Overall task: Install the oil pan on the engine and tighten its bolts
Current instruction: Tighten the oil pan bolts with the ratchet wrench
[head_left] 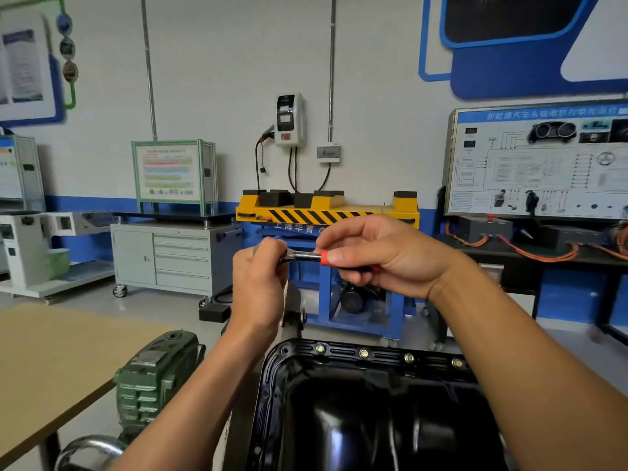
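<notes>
The black oil pan [356, 413] lies on the engine at the bottom centre. Several brass-coloured bolts [363, 353] sit along its far flange. Above it, both hands hold a ratchet wrench [306, 256] with a chrome shaft and a red-and-black handle, held level in the air. My left hand [260, 283] grips the head end of the wrench, which is hidden inside the fingers. My right hand [380, 256] pinches the handle at its red collar.
A green gearbox [156, 375] stands left of the pan, beside a tan tabletop [51, 368]. Behind are a yellow-and-blue lift table [326, 212], a grey drawer cabinet [176, 260], and a wiring display board [543, 161] at right.
</notes>
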Action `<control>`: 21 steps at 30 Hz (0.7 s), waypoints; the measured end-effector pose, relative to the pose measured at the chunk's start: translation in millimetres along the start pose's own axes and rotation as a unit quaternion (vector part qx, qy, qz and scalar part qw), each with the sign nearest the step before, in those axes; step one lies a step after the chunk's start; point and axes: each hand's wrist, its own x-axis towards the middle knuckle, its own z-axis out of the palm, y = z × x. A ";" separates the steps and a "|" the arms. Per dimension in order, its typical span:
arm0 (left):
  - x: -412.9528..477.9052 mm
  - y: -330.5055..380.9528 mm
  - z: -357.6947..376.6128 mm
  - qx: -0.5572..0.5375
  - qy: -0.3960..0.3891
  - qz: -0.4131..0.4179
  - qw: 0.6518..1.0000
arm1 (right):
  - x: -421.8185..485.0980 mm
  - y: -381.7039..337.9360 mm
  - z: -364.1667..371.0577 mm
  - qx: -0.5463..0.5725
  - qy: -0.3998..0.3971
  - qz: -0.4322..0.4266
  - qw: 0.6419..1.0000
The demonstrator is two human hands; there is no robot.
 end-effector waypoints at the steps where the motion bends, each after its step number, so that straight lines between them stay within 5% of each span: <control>1: 1.4 1.3 -0.2 0.014 -0.010 0.008 1.000 | 0.5 0.0 -0.1 0.003 0.019 -0.001 1.000; 5: 4.7 7.1 -1.0 0.095 -0.071 0.022 0.993 | 4.8 -0.7 0.0 0.019 0.116 -0.014 0.993; 9: -7.4 10.8 10.3 0.037 -0.160 -0.011 0.986 | 15.8 0.3 2.2 0.173 0.212 -0.064 0.960; 15: -27.9 -4.6 28.9 -0.083 -0.382 -0.044 0.920 | 24.0 7.8 13.0 0.230 0.175 -0.051 0.956; 21: -34.4 -24.0 14.3 -0.171 -0.277 -0.051 0.944 | 22.2 3.4 14.8 0.171 0.160 -0.023 0.972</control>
